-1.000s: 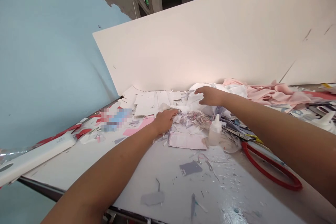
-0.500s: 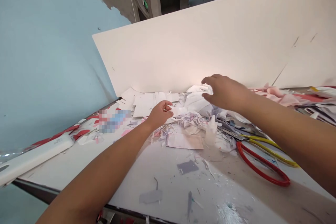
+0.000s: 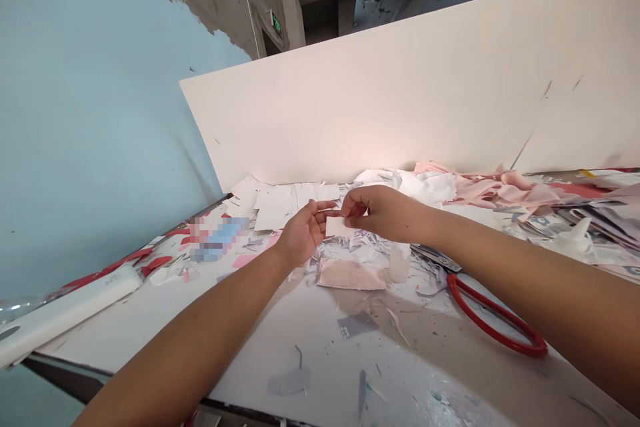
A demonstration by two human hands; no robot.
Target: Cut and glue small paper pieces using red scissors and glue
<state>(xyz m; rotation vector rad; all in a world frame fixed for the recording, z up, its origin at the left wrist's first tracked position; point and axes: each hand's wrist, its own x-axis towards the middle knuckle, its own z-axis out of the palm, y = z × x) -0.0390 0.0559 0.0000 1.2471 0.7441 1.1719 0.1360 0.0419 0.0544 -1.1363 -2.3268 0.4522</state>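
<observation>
I have the right hand [image 3: 381, 213] pinching a small white card [image 3: 338, 227] at its edge, likely to spare its face; at nine o'clock, the left hand [image 3: 303, 233] is loosely spread, perhaps for support. A pink rectangle [image 3: 352, 275] lies at six.

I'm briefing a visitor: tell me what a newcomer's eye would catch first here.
Probably the right hand, near the middle, pinching a small pale piece with the left hand close beside it. Next comes the bright red scissor handle at lower right. Behind rises a broad whitish board, pink scraps heaped along its foot on the right.
</observation>
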